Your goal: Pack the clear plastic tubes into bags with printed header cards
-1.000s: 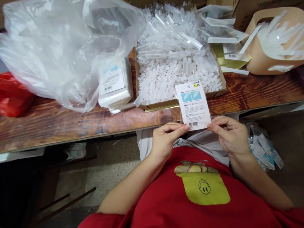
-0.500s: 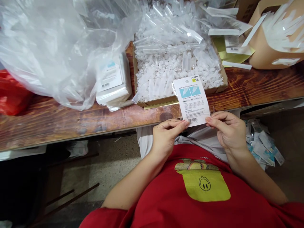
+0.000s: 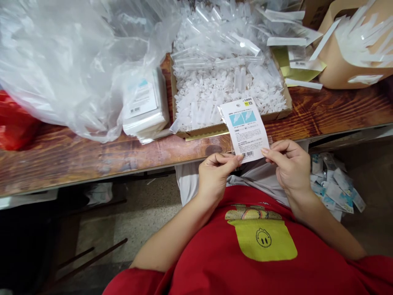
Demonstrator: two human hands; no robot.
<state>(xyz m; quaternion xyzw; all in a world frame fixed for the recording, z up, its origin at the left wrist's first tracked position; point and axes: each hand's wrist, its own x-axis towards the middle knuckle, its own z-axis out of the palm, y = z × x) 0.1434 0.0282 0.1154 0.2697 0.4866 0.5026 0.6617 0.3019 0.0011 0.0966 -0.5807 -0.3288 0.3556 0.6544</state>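
A white printed card in a clear bag [image 3: 248, 133] is held up over the table's front edge, its barcode end toward me. My left hand [image 3: 215, 174] pinches its lower left corner between thumb and fingers. At the lower right corner, my right hand [image 3: 288, 164] pinches it the same way. Just behind the card lies a shallow cardboard box [image 3: 205, 132] filled with small white plastic pieces [image 3: 205, 86] and clear tubes [image 3: 211, 24]. Left of the box is a stack of clear bags [image 3: 149, 123] with a printed card on top.
A large clear plastic bag [image 3: 70, 61] covers the left of the wooden table [image 3: 92, 159], beside a red bag [image 3: 15, 123]. A tan container [image 3: 340, 71] of white strips stands at the right. Packaged cards [image 3: 337, 188] lie below the table at the right.
The card has shifted slightly to the left and tilted a little. My right hand has moved slightly left and up with its corner; my left hand has barely moved.
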